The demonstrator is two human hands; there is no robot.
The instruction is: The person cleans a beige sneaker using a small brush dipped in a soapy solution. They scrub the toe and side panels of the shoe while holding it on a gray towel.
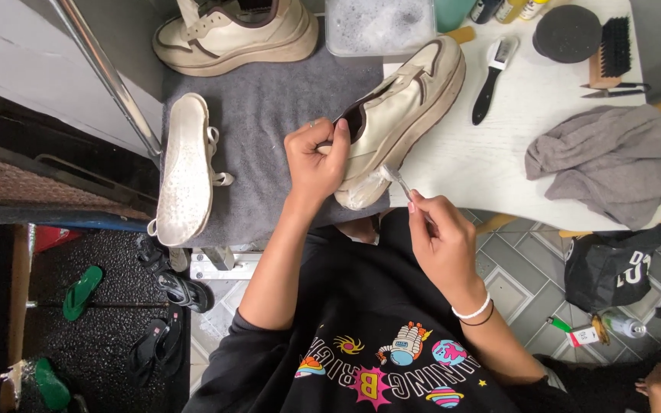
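My left hand [317, 159] grips the heel opening of a cream sneaker [403, 103] with dark trim, which lies tilted across the edge of a grey mat [262, 115] and a white table [468, 160]. In my right hand [437, 233] is a small brush [393, 177], pinched by its handle. The brush's blurred bristles touch the sneaker's sole at the heel.
A second cream sneaker [231, 34] and an insole [183, 168] with white laces lie on the mat. A tub of soapy water [380, 24], a black-handled brush [491, 73], a round black pad [568, 32], a wooden brush [612, 50] and a grey cloth [610, 160] rest on the table. Sandals [170, 306] lie on the floor.
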